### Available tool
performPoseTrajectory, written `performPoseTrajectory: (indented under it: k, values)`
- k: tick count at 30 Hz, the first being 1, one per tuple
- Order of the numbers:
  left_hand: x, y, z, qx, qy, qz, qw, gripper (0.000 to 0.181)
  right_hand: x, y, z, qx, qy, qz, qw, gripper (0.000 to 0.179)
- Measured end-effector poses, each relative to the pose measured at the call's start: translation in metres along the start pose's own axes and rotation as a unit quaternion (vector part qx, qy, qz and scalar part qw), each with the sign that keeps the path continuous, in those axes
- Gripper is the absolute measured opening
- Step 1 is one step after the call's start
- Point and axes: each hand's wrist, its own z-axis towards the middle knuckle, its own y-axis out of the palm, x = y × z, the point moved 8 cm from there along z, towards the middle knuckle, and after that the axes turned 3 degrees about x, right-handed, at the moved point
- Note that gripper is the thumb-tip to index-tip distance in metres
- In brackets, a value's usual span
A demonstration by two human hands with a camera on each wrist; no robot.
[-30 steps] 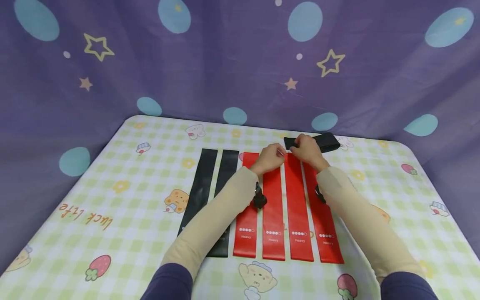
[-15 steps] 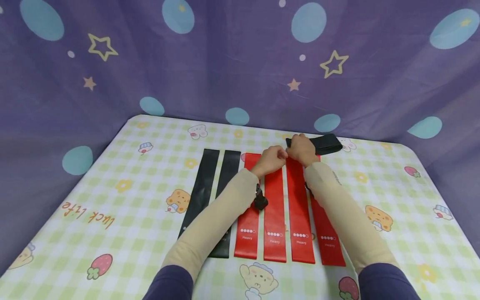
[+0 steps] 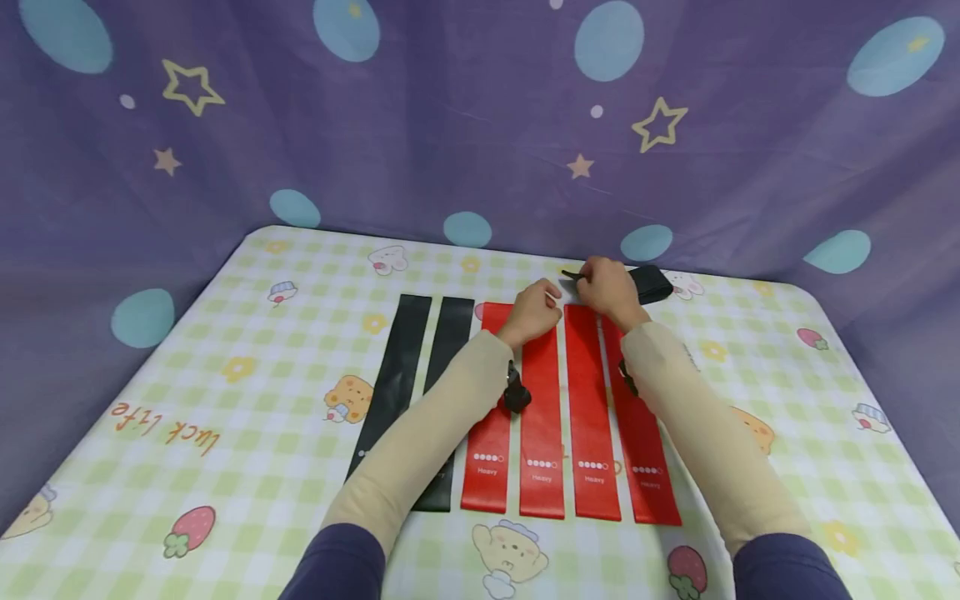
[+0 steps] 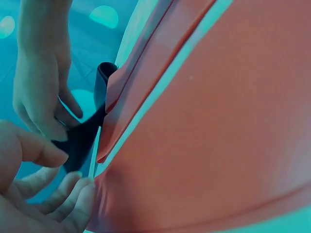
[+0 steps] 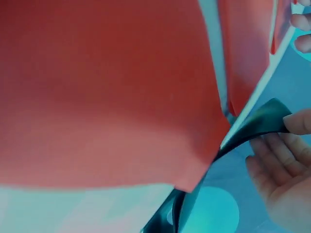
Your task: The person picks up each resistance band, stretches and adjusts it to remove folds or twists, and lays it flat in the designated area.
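Observation:
Several flat red resistance bands [image 3: 542,417] marked "Heavy" lie side by side on the table, with two black bands [image 3: 397,358] to their left. Beyond their far ends, my right hand [image 3: 611,293] pinches the end of another black band [image 3: 651,285], which is folded over. The right wrist view shows that band [image 5: 267,119] between thumb and fingers, its free end lifted. My left hand [image 3: 532,315] is over the far ends of the red bands with loosely bent fingers. In the left wrist view its fingers [image 4: 51,154] are close to the black band and hold nothing.
A checked, cartoon-printed cloth [image 3: 247,467] covers the table. Behind it hangs a purple curtain [image 3: 465,125] with stars and blue ovals, close to the table's far edge. Dark wrist-worn cameras [image 3: 516,393] hang under the forearms.
The end of the folded black band has risen and turned in my right hand's grip. My left hand has drawn slightly apart from the right, its fingers a little more spread.

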Motion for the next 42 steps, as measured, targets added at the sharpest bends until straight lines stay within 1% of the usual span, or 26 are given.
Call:
performPoseTrajectory:
  k: [2,6,8,10,14,15,18,21,22,24,27,30,33,35,38,40,42]
  values:
    - [0.000,-0.002,0.001,0.015,-0.007,-0.009,0.9998,0.028,0.000,-0.007,-0.002,0.008,-0.011,0.016,0.9998,0.026]
    - [0.000,-0.002,0.003,0.032,-0.018,-0.024,0.9990,0.032,0.001,-0.016,-0.006,0.019,-0.023,0.037,0.9989,0.024]
    - [0.000,-0.002,0.004,0.038,-0.019,-0.029,0.9987,0.035,0.001,-0.019,-0.008,0.024,-0.029,0.052,0.9979,0.023]
    - [0.003,-0.002,0.005,0.045,-0.014,-0.033,0.9984,0.038,0.000,-0.024,-0.011,0.029,-0.038,0.074,0.9961,0.021]
    - [0.011,-0.004,0.009,0.058,0.007,-0.068,0.9959,0.042,-0.005,-0.032,-0.017,0.035,-0.073,0.113,0.9903,0.020]
    - [0.011,-0.005,0.010,0.063,0.008,-0.081,0.9947,0.043,-0.007,-0.034,-0.018,0.036,-0.082,0.121,0.9886,0.019]
    - [0.010,-0.006,0.012,0.078,-0.001,-0.120,0.9897,0.047,-0.012,-0.038,-0.022,0.039,-0.108,0.138,0.9837,0.017]
    - [0.008,-0.005,0.014,0.077,-0.009,-0.136,0.9877,0.045,-0.016,-0.042,-0.025,0.036,-0.120,0.151,0.9805,0.014]
    - [0.009,-0.004,0.014,0.074,-0.005,-0.135,0.9881,0.042,-0.017,-0.044,-0.026,0.034,-0.122,0.154,0.9799,0.014]
    - [0.012,-0.003,0.016,0.074,0.011,-0.130,0.9887,0.034,-0.019,-0.046,-0.028,0.034,-0.123,0.156,0.9794,0.013]
    - [0.016,-0.007,0.018,0.102,0.029,-0.118,0.9874,0.023,-0.023,-0.049,-0.029,0.035,-0.127,0.155,0.9790,0.013]
    - [0.018,-0.011,0.021,0.139,0.029,-0.107,0.9842,0.018,-0.028,-0.048,-0.029,0.035,-0.135,0.146,0.9794,0.014]
    - [0.021,-0.011,0.024,0.153,0.029,-0.106,0.9821,0.014,-0.032,-0.048,-0.027,0.039,-0.131,0.113,0.9840,0.015]
    - [0.025,-0.010,0.027,0.155,0.034,-0.108,0.9814,0.012,-0.032,-0.051,-0.025,0.049,-0.119,0.089,0.9877,0.016]
    - [0.032,-0.009,0.031,0.162,0.047,-0.110,0.9795,0.012,-0.032,-0.060,-0.020,0.076,-0.110,0.066,0.9888,0.014]
    - [0.035,-0.011,0.033,0.171,0.050,-0.112,0.9777,0.013,-0.033,-0.066,-0.017,0.096,-0.116,0.068,0.9862,0.013]
    - [0.037,-0.012,0.036,0.177,0.053,-0.119,0.9755,0.015,-0.036,-0.072,-0.014,0.117,-0.131,0.074,0.9816,0.011]
